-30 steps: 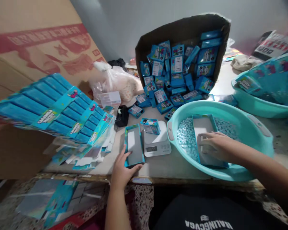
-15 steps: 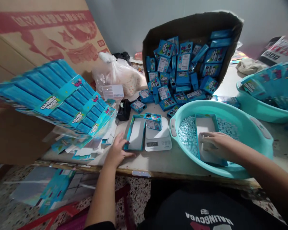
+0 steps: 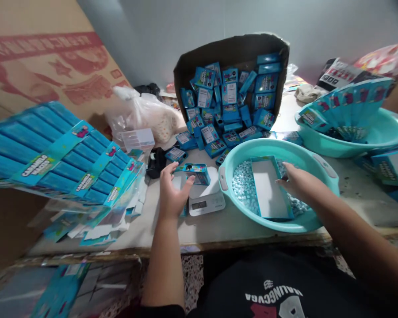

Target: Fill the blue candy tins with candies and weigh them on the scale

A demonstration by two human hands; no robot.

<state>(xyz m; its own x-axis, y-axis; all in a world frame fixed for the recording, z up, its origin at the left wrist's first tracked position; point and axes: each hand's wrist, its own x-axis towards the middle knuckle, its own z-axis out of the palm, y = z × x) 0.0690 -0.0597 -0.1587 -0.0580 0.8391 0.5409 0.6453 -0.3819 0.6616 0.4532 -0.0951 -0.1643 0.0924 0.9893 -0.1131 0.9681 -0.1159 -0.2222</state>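
Observation:
My left hand (image 3: 174,194) is open, thumb and fingers spread beside a small blue candy box (image 3: 199,174). That box stands upright on a white digital scale (image 3: 207,204). Partly hidden behind the same hand lies a shallow blue-edged tray (image 3: 183,211). Over the turquoise basin (image 3: 278,225), my right hand (image 3: 298,182) has its fingers apart, close to the right edge of a white-lined cardboard tray (image 3: 270,187). This tray rests on loose pale blue candies (image 3: 243,185) in the basin. Nothing held shows in either hand.
A cardboard carton (image 3: 232,46) full of blue candy boxes lies tipped at the back. Stacked display boxes (image 3: 56,154) lean at the left. A black tape dispenser (image 3: 155,162) sits near the scale. A second turquoise basin (image 3: 345,141) holds flat cartons at the right.
My left hand has moved from the shallow tray's near edge up to the candy box on the scale. My right hand has left the tray's inside for its right edge. The view has shifted.

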